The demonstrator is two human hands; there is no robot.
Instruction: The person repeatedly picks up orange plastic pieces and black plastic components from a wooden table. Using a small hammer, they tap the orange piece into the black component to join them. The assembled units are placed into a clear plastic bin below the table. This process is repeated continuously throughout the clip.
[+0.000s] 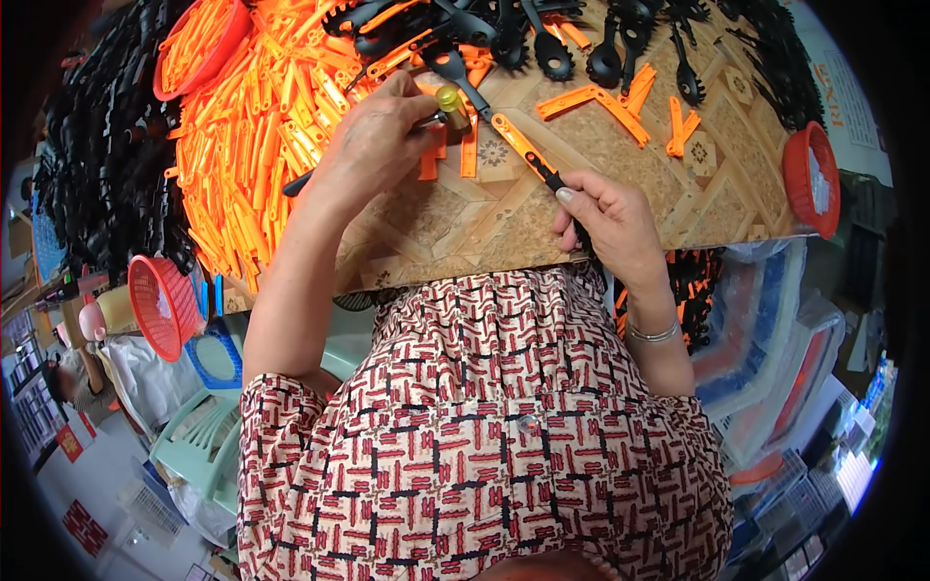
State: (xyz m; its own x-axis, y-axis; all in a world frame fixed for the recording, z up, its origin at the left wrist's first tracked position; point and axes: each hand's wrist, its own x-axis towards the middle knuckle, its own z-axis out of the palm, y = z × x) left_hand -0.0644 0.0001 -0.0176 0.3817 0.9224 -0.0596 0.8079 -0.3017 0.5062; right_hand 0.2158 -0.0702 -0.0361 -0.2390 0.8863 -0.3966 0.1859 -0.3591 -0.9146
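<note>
The left hand (380, 136) has its fingers curled tight round a small hammer (449, 99). The yellow head sticks out to the right, and the black end pokes out to the left. The right hand (615, 218) pinches the black near end of a spoon (523, 145) between its thumb and fingers. The spoon slants over the table (407, 237), with its orange middle between the two hands and its black bowl on the far side, just past the hammer head

A red basket (234, 44) sits at the far left, full of orange parts like those in the big orange heap (257, 126) beside it. A second red basket (176, 334) is at the near left, by the table edge, with something pale in it that I cannot make out. A third red basket (798, 174) is at the right edge, with something white inside. To the right, below the table, are blue tubs (741, 353); I cannot tell what they hold. Black kitchen tools (554, 58) lie along the far side, and a black pile (97, 155) is on the far left
</note>
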